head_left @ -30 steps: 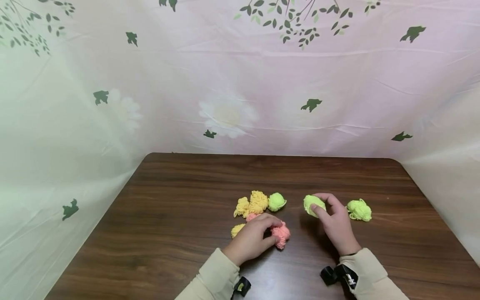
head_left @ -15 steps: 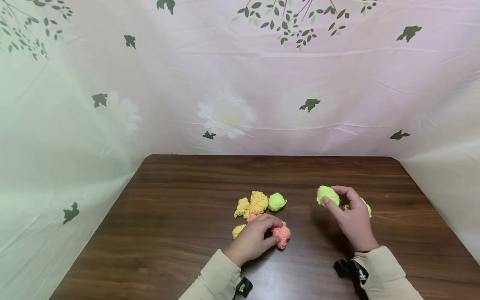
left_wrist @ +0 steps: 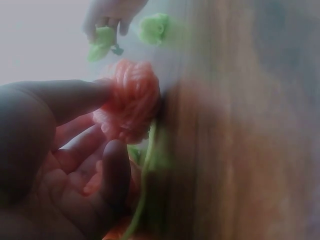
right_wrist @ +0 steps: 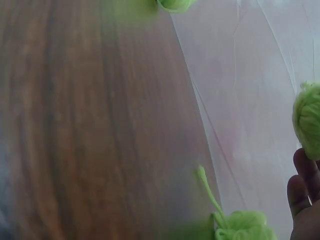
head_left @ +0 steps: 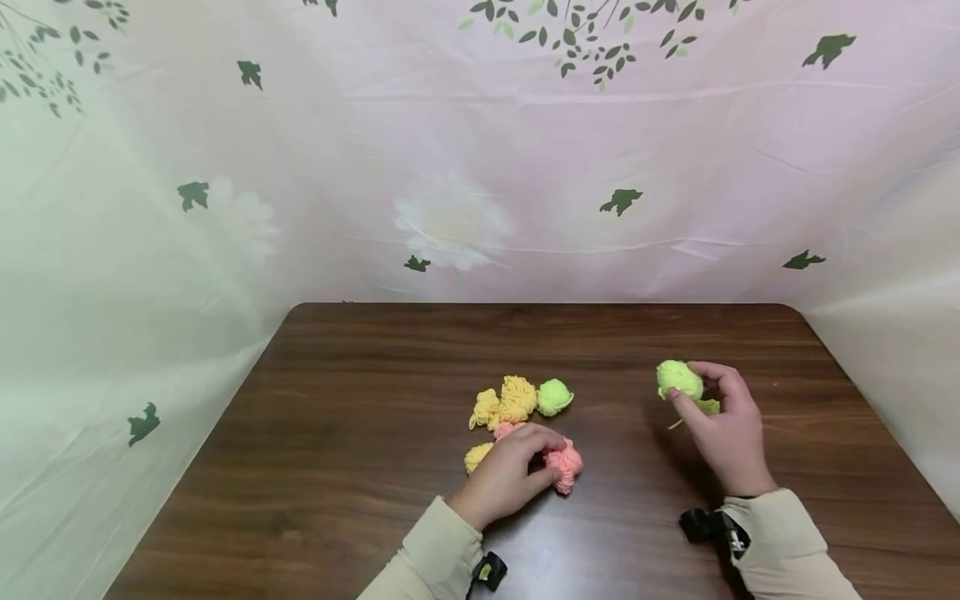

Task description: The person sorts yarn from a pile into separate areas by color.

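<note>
My left hand (head_left: 506, 475) pinches a pink yarn ball (head_left: 567, 465) between thumb and fingers, low at the table; the left wrist view also shows this pink ball (left_wrist: 131, 100) between the fingertips. Up at the right, my right hand (head_left: 726, 433) holds a light green yarn ball (head_left: 678, 379) above the table by thumb and fingers. Below it a second green yarn ball (head_left: 708, 407) lies on the table, mostly hidden by the hand. The right wrist view catches the held green ball (right_wrist: 309, 120) at its right edge and the lying one (right_wrist: 245, 227), with a loose strand, at the bottom.
Behind the left hand lie yellow yarn balls (head_left: 517, 398), a third green ball (head_left: 555, 397) and another pink one (head_left: 506, 429), partly covered. One more yellow ball (head_left: 477, 457) sits left of that hand. A printed cloth (head_left: 525, 167) hangs behind the brown table (head_left: 337, 433).
My right hand has moved right and farther back with the green yarn ball, coming over the second green ball and covering most of it. The left hand stays on the pink ball.
</note>
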A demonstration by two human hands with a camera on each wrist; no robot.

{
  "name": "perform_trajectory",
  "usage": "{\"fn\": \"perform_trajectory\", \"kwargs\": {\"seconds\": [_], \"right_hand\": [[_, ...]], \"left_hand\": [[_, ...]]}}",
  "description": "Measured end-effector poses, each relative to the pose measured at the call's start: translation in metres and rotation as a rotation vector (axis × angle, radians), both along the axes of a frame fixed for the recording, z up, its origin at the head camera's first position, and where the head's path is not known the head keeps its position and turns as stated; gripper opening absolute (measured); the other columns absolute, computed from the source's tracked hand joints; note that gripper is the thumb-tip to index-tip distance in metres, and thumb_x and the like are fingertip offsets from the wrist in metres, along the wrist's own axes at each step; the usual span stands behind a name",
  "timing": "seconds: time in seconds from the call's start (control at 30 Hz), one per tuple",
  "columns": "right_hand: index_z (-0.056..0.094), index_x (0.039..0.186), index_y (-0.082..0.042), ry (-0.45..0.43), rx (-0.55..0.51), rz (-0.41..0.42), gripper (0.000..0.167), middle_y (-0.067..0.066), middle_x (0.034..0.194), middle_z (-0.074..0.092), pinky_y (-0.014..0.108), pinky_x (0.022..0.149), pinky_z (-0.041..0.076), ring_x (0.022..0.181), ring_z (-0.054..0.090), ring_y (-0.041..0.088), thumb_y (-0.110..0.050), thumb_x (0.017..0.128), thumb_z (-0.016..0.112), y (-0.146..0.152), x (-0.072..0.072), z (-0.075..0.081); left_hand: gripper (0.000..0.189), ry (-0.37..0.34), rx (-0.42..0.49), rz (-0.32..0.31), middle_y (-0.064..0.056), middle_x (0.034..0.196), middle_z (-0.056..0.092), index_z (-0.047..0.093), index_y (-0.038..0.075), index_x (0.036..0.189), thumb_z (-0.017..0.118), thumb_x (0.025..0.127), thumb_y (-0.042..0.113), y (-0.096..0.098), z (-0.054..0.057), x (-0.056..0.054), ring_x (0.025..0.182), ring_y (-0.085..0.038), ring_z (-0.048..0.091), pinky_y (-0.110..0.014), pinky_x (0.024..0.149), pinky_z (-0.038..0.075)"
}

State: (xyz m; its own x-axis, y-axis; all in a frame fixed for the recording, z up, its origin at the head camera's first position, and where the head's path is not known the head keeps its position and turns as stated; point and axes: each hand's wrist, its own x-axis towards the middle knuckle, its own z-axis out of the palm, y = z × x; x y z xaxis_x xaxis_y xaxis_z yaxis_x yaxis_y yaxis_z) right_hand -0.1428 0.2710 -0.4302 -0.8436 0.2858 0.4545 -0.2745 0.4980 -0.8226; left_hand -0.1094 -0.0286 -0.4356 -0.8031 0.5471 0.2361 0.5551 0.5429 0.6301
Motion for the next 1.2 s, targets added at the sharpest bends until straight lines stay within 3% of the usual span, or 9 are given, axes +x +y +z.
{"fn": "perform_trajectory", "kwargs": {"seconds": [0.2,0.7,1.0,1.2], "right_hand": [[0.065,0.121,-0.003,0.009,0.009,-0.032,0.042,-0.014,0.105,0.058,0.019,0.078,0.04,0.09,0.051,0.004,0.001,0.081,0.076,0.005,-0.001,-0.001],[0.065,0.124,-0.004,-0.042,-0.066,-0.139,0.04,-0.015,0.101,0.058,0.011,0.069,0.041,0.087,0.052,0.003,-0.005,0.085,0.073,0.021,0.001,0.004],[0.066,0.123,-0.003,-0.026,-0.105,-0.216,0.038,-0.017,0.099,0.057,0.012,0.071,0.041,0.085,0.051,0.004,-0.005,0.086,0.072,0.038,-0.01,0.002],[0.067,0.122,-0.009,-0.079,-0.18,-0.257,0.035,-0.014,0.097,0.057,0.01,0.067,0.042,0.082,0.052,0.005,-0.006,0.087,0.072,0.051,-0.015,-0.006]], "left_hand": [[0.028,-0.001,0.013,0.002,0.003,0.123,0.065,0.068,0.01,0.121,0.072,0.093,0.014,0.0,-0.001,0.001,0.117,-0.008,0.059,-0.023,0.102,0.046],[0.029,-0.003,0.003,-0.004,0.003,0.123,0.065,0.068,0.011,0.122,0.072,0.093,0.014,-0.001,-0.002,0.002,0.118,-0.008,0.059,-0.024,0.102,0.046],[0.028,-0.027,0.013,-0.01,0.002,0.123,0.065,0.068,0.01,0.121,0.072,0.093,0.011,-0.001,0.001,-0.005,0.118,-0.009,0.058,-0.024,0.103,0.045],[0.027,-0.05,0.009,-0.022,0.003,0.123,0.065,0.069,0.01,0.12,0.071,0.093,0.012,0.0,-0.001,-0.006,0.118,-0.008,0.058,-0.024,0.103,0.045]]}}
